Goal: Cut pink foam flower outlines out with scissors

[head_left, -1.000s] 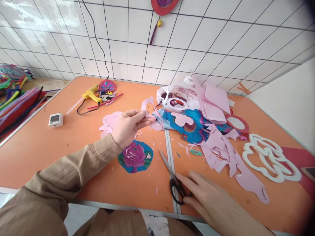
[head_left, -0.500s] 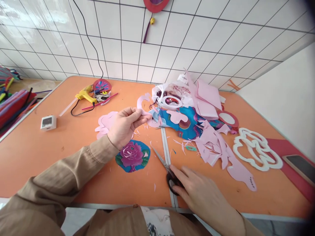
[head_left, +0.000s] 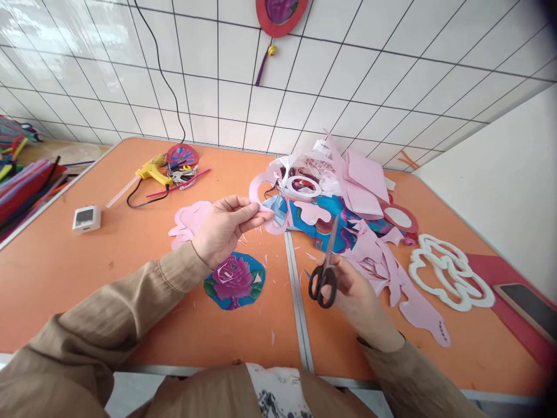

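My left hand [head_left: 228,223] pinches a thin pink cut-out frame [head_left: 256,184] with curved edges between thumb and fingers, above the table. In my right hand [head_left: 354,290] is a pair of scissors [head_left: 325,276] with black handles, blades pointing up and away from me. Below my left hand lies a blue fabric piece with a purple flower [head_left: 235,280], small pink scraps on it. Pink cloud-shaped pieces [head_left: 191,217] lie partly behind my left hand. Beyond the scissors are blue patterned fabric [head_left: 313,232] and a pink cloud-shaped cut-out [head_left: 312,212].
A yellow glue gun [head_left: 154,171] and a small white device [head_left: 86,219] lie at left. Pink offcuts [head_left: 374,255], white cloud frames [head_left: 450,273] and a phone [head_left: 528,307] on red sheet occupy the right. A plastic bag [head_left: 322,168] and folded pink sheets [head_left: 365,183] sit behind.
My right hand has lifted the scissors off the table and moved them up and to the right, blades now pointing upward. My left hand keeps the pink frame, shifted slightly right.
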Tool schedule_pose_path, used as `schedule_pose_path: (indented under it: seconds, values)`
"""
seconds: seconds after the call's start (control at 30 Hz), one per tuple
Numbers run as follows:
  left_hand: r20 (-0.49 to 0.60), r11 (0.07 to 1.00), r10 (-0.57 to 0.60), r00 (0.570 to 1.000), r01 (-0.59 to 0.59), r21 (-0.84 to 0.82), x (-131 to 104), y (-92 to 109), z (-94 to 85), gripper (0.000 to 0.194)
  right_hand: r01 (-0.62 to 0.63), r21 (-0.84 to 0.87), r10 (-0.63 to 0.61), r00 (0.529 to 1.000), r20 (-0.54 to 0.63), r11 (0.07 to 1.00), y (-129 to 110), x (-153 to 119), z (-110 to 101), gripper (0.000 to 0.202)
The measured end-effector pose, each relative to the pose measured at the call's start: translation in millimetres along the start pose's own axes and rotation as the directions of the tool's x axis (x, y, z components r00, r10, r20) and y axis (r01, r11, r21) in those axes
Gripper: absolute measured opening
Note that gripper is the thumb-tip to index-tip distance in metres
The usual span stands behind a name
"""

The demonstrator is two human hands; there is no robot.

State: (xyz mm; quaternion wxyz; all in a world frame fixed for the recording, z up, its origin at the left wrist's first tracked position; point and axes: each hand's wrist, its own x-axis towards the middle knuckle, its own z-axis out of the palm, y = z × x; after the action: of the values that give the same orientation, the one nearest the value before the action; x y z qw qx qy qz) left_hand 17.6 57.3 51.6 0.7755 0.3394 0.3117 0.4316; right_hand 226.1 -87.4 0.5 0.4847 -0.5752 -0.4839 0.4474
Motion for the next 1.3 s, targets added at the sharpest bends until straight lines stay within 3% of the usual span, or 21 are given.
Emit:
schedule_pose_path:
  seconds: [0.07,0.2,0.3,0.47,0.7,0.83,1.17,1.3]
  values:
    - [0.004,1.000,-0.001,1.000,0.001,-0.007,0.7,-0.7,-0.4,0.020,0.031,0.018,-0.030,0.999,-0.031,0.999,-4.7,7.2,0.9,0.043]
    - [0.000,0.999,0.018,1.000,-0.018,-0.029,1.5,-0.3,-1.0,0.020,0.209,-0.014,-0.209,0.965,-0.157,0.978,-7.6,19.9,-2.9,0.043]
    - [-0.017,1.000,0.019,1.000,-0.019,-0.025,1.5,0.7,-1.4,0.021,0.235,-0.030,-0.237,0.967,-0.095,0.972,-10.6,26.5,-3.7,0.041]
    - [-0.008,1.000,-0.011,1.000,0.011,0.016,4.8,0.1,-4.8,0.018,0.159,0.027,-0.160,0.986,0.056,0.987,-11.2,31.6,3.6,0.044]
    - [0.010,0.990,-0.121,0.993,0.121,0.068,11.5,-0.6,-8.9,0.024,-0.120,0.194,0.068,0.964,0.257,0.973,4.8,45.9,4.2,0.056]
    - [-0.019,0.991,-0.109,0.994,0.110,0.071,9.8,3.1,-6.9,0.025,-0.169,0.249,0.105,0.963,0.248,0.954,4.2,50.9,3.8,0.059]
    - [-0.017,0.998,0.015,1.000,-0.014,0.068,12.9,14.6,5.6,0.024,0.012,0.200,-0.045,0.987,0.157,0.980,-20.9,67.8,-10.6,0.056]
    - [0.006,0.994,0.062,0.998,-0.062,0.088,18.3,16.1,12.7,0.020,0.130,-0.002,-0.129,0.981,0.146,0.991,-40.6,77.3,-9.0,0.036]
